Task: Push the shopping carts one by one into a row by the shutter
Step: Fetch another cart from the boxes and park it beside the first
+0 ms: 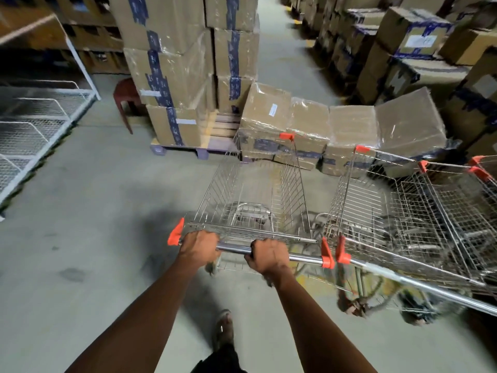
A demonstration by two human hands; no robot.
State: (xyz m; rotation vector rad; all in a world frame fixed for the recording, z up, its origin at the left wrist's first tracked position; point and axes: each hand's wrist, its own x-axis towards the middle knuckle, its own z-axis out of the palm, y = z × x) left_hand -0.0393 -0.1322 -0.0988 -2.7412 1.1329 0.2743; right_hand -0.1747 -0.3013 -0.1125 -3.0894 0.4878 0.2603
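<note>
A wire shopping cart [252, 189] with orange corner caps stands straight ahead of me on the concrete floor. Both my hands hold its chrome handle bar [234, 248]: my left hand [200, 247] grips near the left orange end cap, and my right hand [269, 255] grips near the middle. Its right side nearly touches a second cart [368, 211], whose handle [419, 285] runs off to the lower right. More carts [457, 200] are packed beyond that one. No shutter is in view.
Low wrapped cardboard boxes [330, 125] lie just ahead of the carts. A tall box stack on a pallet [183, 63] stands ahead left, with a red stool [125, 95] beside it. A white wire rack [35, 125] is at left. An aisle [285, 49] runs between the stacks.
</note>
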